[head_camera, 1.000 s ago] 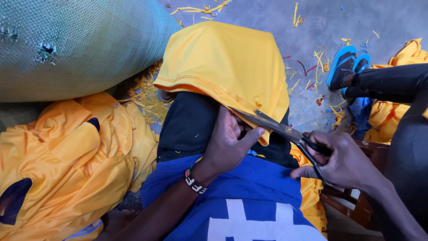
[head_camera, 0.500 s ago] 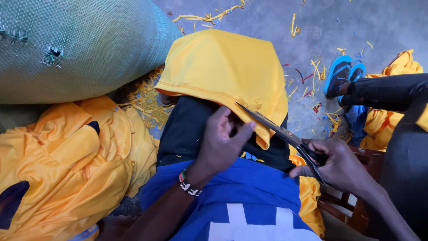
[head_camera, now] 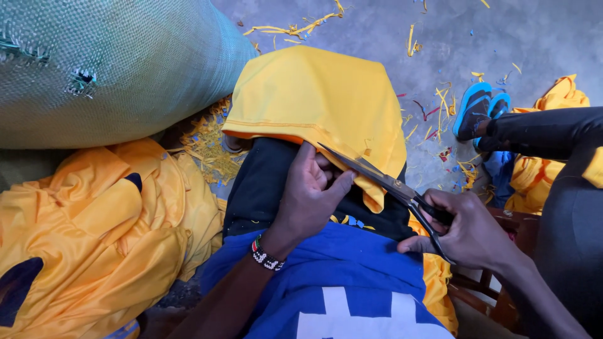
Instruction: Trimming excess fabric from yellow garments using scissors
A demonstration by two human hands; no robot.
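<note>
Two hands: both on the yellow cloth (head_camera: 314,94) draped over the knee.
Change: scissors (head_camera: 383,179) reach farther under the hem than half a second ago.
Left hand (head_camera: 308,194): fingers pinch the cloth's edge.
Right hand (head_camera: 468,229): fingers curled through the scissor handles.
Around: green sack (head_camera: 113,63), yellow garments (head_camera: 88,232), blue sandals (head_camera: 480,110) on littered floor.
</note>
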